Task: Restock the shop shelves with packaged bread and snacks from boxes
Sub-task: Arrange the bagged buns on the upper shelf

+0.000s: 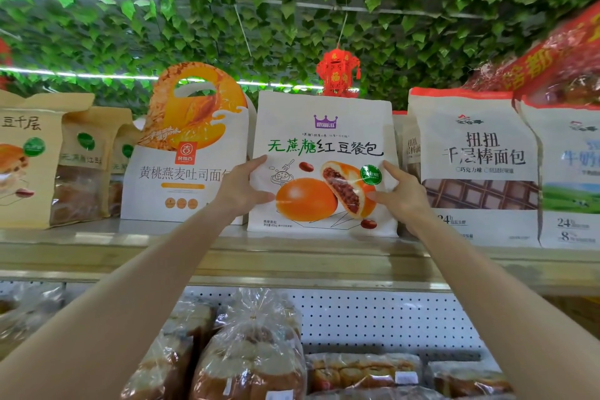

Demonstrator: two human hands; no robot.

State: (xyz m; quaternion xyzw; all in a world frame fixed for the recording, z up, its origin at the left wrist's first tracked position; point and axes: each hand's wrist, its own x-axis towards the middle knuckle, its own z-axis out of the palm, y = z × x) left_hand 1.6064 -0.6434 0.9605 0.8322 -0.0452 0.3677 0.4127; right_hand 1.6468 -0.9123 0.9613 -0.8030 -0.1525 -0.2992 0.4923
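A white red-bean bun bag (324,140) with a purple crown logo stands upright on the top wooden shelf (292,256), in the middle of the view. My left hand (243,187) holds its left edge, thumb on the front and fingers around the side. On the right edge my right hand (401,193) grips the same way. To the left stands a white and orange peach oat toast bag (191,153). To the right stands a white twisted bread bag (477,153) with a chocolate-brown window.
Tan paper bread bags (35,159) fill the shelf's left end, and a milk bread bag (571,178) sits at the far right under a red-wrapped pack (558,68). Clear-wrapped loaves (250,354) lie on the lower shelf. A red lantern (337,73) hangs from the leafy ceiling.
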